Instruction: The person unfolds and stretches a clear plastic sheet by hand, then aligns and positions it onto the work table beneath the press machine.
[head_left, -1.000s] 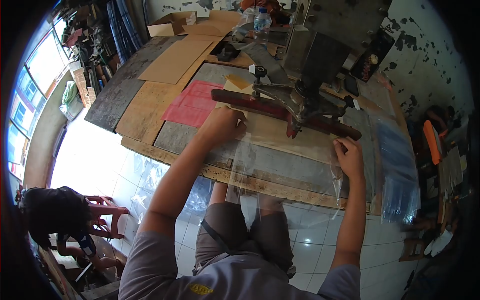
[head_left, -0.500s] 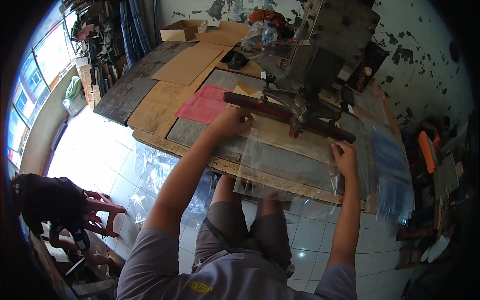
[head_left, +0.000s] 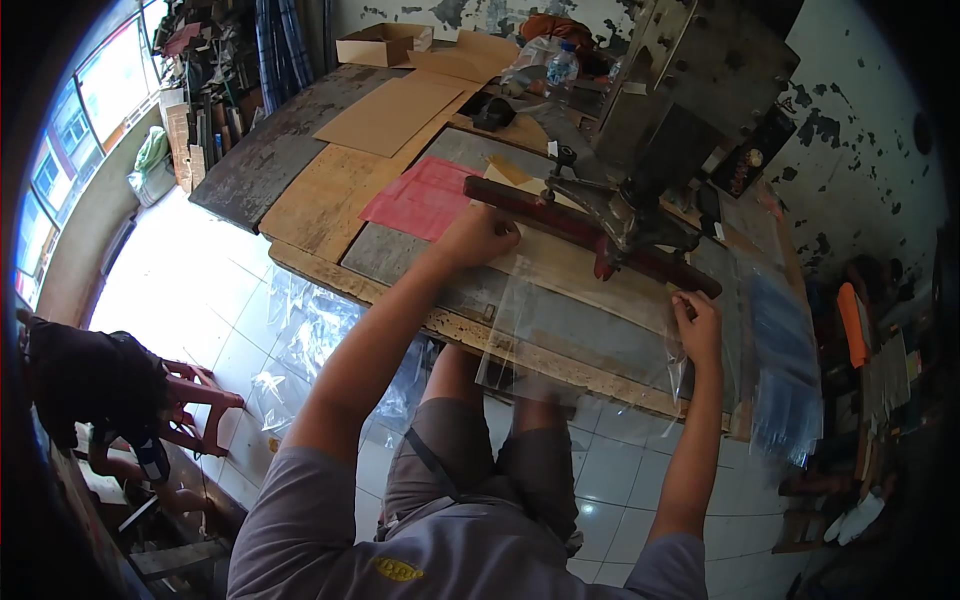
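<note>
A clear plastic sheet (head_left: 575, 335) stretches between my two hands, its lower part hanging over the table's front edge. My left hand (head_left: 480, 238) pinches its upper left corner, close by the left end of a dark red press bar (head_left: 560, 217). At the sheet's right corner, my right hand (head_left: 699, 325) has its fingers closed on the plastic, just below the bar's right end. The bar hangs from a heavy metal press (head_left: 695, 85). Under the bar and sheet lies a pale strip (head_left: 585, 270) on the grey table plate (head_left: 395, 262). A pink sheet (head_left: 415, 197) lies left of my left hand.
Brown cardboard (head_left: 390, 115) and an open box (head_left: 383, 46) lie at the back left, a water bottle (head_left: 562, 66) behind. Bluish plastic sheets (head_left: 785, 365) hang over the right edge. Loose plastic (head_left: 320, 330) is below the table. Another person (head_left: 95, 385) is at lower left, beside a red stool (head_left: 200, 405).
The whole view has shifted slightly as my head moved. Both hands keep their grip on the plastic sheet, in nearly the same place beside the press bar.
</note>
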